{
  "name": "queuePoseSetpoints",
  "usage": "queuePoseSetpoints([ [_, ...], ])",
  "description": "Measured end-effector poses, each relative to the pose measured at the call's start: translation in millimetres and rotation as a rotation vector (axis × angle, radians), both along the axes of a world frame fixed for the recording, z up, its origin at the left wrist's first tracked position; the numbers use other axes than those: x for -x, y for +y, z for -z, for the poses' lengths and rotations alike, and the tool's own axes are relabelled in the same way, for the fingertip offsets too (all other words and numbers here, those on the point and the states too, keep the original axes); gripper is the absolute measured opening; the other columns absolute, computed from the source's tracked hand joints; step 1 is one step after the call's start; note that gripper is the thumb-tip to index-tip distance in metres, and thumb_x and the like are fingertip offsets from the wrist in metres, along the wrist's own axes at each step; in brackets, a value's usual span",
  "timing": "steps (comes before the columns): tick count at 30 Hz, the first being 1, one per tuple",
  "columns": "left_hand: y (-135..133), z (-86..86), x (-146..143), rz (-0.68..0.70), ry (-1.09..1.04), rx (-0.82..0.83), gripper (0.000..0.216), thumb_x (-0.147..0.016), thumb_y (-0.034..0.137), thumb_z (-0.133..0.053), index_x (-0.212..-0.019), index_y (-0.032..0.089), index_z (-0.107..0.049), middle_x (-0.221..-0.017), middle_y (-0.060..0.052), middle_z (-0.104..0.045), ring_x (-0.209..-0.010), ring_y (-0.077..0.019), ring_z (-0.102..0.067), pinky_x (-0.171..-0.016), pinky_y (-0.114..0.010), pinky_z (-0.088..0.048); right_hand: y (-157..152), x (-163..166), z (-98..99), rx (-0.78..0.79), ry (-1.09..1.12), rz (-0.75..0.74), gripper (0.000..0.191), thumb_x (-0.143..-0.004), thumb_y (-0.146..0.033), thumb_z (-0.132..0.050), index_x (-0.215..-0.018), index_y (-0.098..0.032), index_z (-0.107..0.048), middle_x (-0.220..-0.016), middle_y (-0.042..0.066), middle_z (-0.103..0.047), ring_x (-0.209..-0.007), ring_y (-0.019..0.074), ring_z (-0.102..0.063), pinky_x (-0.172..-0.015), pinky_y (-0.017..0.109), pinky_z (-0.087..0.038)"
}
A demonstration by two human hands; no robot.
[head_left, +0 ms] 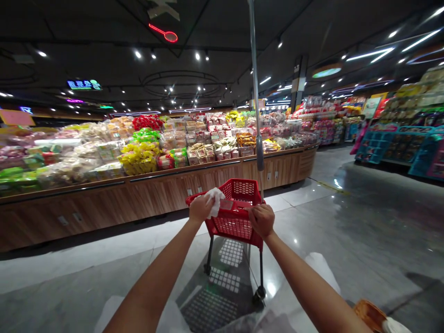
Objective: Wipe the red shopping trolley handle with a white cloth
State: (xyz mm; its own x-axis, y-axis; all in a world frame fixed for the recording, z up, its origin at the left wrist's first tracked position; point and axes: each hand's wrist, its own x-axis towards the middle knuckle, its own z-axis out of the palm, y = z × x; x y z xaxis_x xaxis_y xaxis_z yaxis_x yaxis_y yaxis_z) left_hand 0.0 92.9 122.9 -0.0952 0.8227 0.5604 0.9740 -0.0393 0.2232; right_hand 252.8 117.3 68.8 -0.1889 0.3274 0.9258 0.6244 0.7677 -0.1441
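A small red plastic shopping cart [231,226] on dark legs with wheels stands right in front of me. My left hand [200,208] is closed at the left end of its handle [236,213], with a crumpled white tissue or cloth [216,200] bunched in the fingers. At the right end of the handle, my right hand [262,219] is wrapped in a fist. A tall grey pole [255,83] rises from the cart's right side, close to my right hand. I see no goods in the visible part of the basket.
Beyond the cart runs a long wood-panelled display counter [222,178] heaped with bagged goods. Blue racks [398,145] stand at the right. Grey shiny floor [333,222] lies between them. A brown woven-looking object [369,314] shows at the lower right.
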Motion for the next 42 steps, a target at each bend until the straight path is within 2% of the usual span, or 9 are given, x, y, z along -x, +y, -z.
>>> queuePoseSetpoints([
  [5,-26.2,22.2,-50.5,0.017,0.073,-0.234,0.03,-0.091,0.037,-0.045,-0.105,0.023,-0.068,-0.117,-0.009,-0.065,-0.113,-0.0269,-0.053,-0.103,-0.047,-0.033,6.9,-4.4,4.3,0.015,0.048,0.045,0.036,-0.094,-0.027,-0.044,-0.065,-0.021,-0.066,-0.056,0.001,-0.058,-0.061,0.0151,-0.048,-0.071,0.032,-0.032],
  [11,-7.1,-6.7,-106.8,0.254,0.215,0.017,0.032,-0.09,0.043,-0.047,-0.098,0.024,-0.071,-0.107,-0.007,-0.069,-0.104,-0.024,-0.058,-0.097,-0.041,-0.039,8.0,-3.5,1.9,0.002,0.011,0.057,0.04,-0.094,-0.027,-0.042,-0.058,-0.021,-0.059,-0.056,0.002,-0.056,-0.061,0.0157,-0.046,-0.07,0.032,-0.031],
  [14,9.5,-24.7,-83.4,0.213,0.206,0.177,0.044,-0.093,0.05,-0.038,-0.096,0.022,-0.071,-0.096,-0.007,-0.071,-0.09,-0.021,-0.063,-0.082,-0.033,-0.045,10.8,-6.6,-1.0,0.012,-0.043,0.003,0.038,-0.095,-0.028,-0.042,-0.068,-0.021,-0.067,-0.061,0.002,-0.061,-0.063,0.0154,-0.048,-0.07,0.032,-0.031],
  [17,10.6,-32.3,-29.6,0.084,0.138,0.282,0.047,-0.095,0.048,-0.031,-0.097,0.022,-0.07,-0.092,-0.007,-0.072,-0.085,-0.0201,-0.065,-0.074,-0.029,-0.045,18.8,-12.7,-2.2,0.025,-0.041,-0.049,0.038,-0.096,-0.028,-0.04,-0.074,-0.021,-0.07,-0.063,0.002,-0.064,-0.063,0.0148,-0.05,-0.07,0.031,-0.032],
  [22,-8.7,-18.3,41.0,0.072,0.079,0.211,0.045,-0.095,0.045,-0.032,-0.101,0.022,-0.07,-0.086,-0.007,-0.072,-0.083,-0.0197,-0.065,-0.072,-0.028,-0.045,38.6,-24.2,0.1,0.022,-0.09,-0.084,0.038,-0.097,-0.027,-0.039,-0.08,-0.021,-0.072,-0.067,0.002,-0.066,-0.067,0.0151,-0.053,-0.075,0.031,-0.035],
  [28,-16.4,8.3,24.0,-0.014,0.113,-0.017,0.045,-0.095,0.047,-0.032,-0.093,0.021,-0.07,-0.083,-0.006,-0.071,-0.081,-0.0196,-0.063,-0.075,-0.029,-0.045,45.2,-28.0,-2.4,0.05,-0.086,-0.019,0.034,-0.096,-0.025,-0.041,-0.078,-0.02,-0.07,-0.073,0.004,-0.069,-0.075,0.0173,-0.056,-0.082,0.033,-0.039],
  [33,-28.3,22.4,-7.2,-0.061,0.178,-0.138,0.042,-0.093,0.048,-0.039,-0.091,0.019,-0.07,-0.079,-0.009,-0.069,-0.077,-0.0232,-0.063,-0.078,-0.035,-0.046,13.3,22.4,-20.5,0.15,-0.114,-0.076,0.028,-0.094,-0.019,-0.04,-0.101,-0.021,-0.067,-0.103,0.006,-0.069,-0.097,0.0185,-0.058,-0.094,0.035,-0.038],
  [38,-46.6,36.5,-15.2,0.156,0.118,-0.212,0.034,-0.091,0.044,-0.048,-0.111,0.024,-0.066,-0.1,-0.009,-0.069,-0.097,-0.0247,-0.06,-0.09,-0.04,-0.047,-20.7,77.9,-27.1,0.229,-0.132,-0.156,0.024,-0.088,-0.02,-0.046,-0.104,-0.02,-0.065,-0.107,0.007,-0.068,-0.106,0.0214,-0.055,-0.103,0.04,-0.03],
  [42,-64.1,47.0,2.5,0.362,0.07,-0.221,0.037,-0.09,0.048,-0.047,-0.112,0.027,-0.067,-0.116,-0.008,-0.065,-0.113,-0.0254,-0.054,-0.101,-0.043,-0.042,-30.7,66.2,-19.9,0.267,-0.041,-0.29,0.027,-0.093,-0.023,-0.038,-0.1,-0.022,-0.065,-0.111,0.005,-0.068,-0.113,0.0193,-0.053,-0.103,0.039,-0.029],
])
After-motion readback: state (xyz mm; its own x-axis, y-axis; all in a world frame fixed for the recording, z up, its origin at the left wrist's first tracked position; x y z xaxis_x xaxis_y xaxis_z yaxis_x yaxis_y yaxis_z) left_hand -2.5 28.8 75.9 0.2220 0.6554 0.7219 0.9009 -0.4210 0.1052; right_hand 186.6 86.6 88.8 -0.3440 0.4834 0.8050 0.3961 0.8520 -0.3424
